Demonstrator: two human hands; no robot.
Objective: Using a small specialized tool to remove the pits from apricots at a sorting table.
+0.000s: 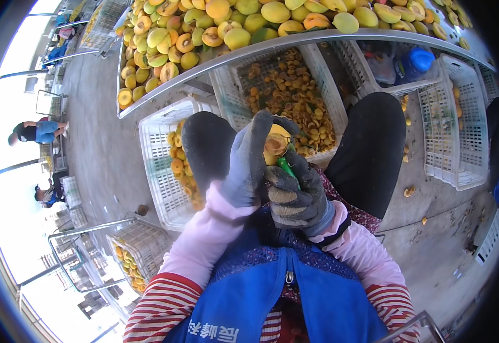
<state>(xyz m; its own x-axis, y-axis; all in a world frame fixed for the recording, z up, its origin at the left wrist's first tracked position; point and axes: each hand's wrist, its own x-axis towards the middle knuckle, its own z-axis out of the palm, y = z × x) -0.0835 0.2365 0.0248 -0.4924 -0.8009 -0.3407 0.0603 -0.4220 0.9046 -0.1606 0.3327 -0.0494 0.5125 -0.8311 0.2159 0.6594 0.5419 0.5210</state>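
Both my hands wear grey work gloves and meet between my knees. My left hand (251,158) grips a yellow peach or apricot half (276,145) from the left, its brownish hollow facing up. In my right hand (296,193) is a small tool with a green handle (288,172), held against the lower right of the fruit; its working end is hard to make out. Beyond my hands, a metal-edged table (232,55) bears a heap of yellow-green and orange fruit (240,38), some whole, some halved.
Under the table a crate (328,77) holds small fruit scraps. Another white crate (163,171) with orange fruit stands by my left knee. At right are stacked crates (442,137) and a blue-capped container (419,62). People (39,130) are far left; fruit bits lie on the floor.
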